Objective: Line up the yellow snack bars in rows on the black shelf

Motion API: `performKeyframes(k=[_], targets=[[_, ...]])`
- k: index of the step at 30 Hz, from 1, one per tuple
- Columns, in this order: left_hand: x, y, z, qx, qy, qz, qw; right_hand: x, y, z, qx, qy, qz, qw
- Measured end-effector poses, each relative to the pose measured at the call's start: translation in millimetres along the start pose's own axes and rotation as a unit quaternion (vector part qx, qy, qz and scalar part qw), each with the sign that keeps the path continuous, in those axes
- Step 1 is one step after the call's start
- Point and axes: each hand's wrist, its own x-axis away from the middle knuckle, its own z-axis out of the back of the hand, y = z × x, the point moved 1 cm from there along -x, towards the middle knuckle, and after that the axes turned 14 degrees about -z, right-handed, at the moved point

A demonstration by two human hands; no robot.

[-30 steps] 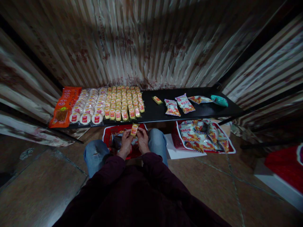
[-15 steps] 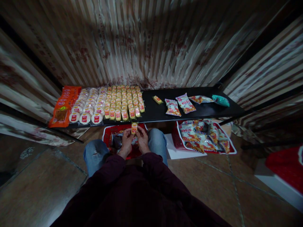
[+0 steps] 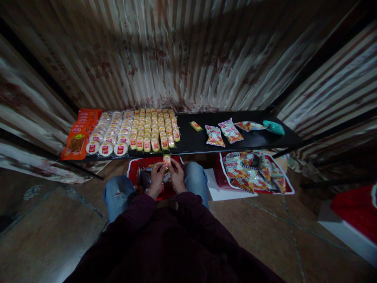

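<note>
A small yellow packet [image 3: 167,160] with a red and white label is held upright between my left hand [image 3: 156,179] and my right hand [image 3: 177,177]. The fingers of both hands pinch its lower sides, just in front of the shelf edge. Below the hands is a red basket [image 3: 132,171] with dark and coloured packets inside. Rows of similar yellow packets [image 3: 155,144] lie on the black shelf [image 3: 188,143], beside rows of round white packets [image 3: 106,148]. One loose yellow packet [image 3: 196,126] lies apart on the shelf, to the right of the rows.
An orange bag [image 3: 75,143] is at the shelf's left end. Striped snack bags [image 3: 231,131] and a green bag [image 3: 274,127] lie on the right. Below stands a second red basket [image 3: 219,177] full of snack bags. A striped curtain [image 3: 176,59] hangs behind; my knees flank the near basket.
The view has tilted very slightly, so the shelf sits a little lower in the picture. Both hands still hold the yellow packet, with hardly any movement.
</note>
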Motion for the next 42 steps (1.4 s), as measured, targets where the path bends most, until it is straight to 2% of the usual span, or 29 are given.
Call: performKeyframes(k=[14,20,32,42], targets=[[-6,-11,2.3,0.003,0.000,-0.022,1.000,1,-3,-1,0.002,-0.002,-0.003,1.000],[-7,-13,1.1,-0.018,-0.018,-0.040,0.999,0,-4,-1,-0.006,-0.002,0.002,1.000],[-6,-11,0.8,-0.041,-0.017,-0.037,0.998,-1,-3,-1,-0.002,0.001,-0.010,1.000],[-3,-9,-9.8,-0.038,-0.055,-0.020,0.998,-3,-8,8,-0.007,0.023,-0.009,1.000]])
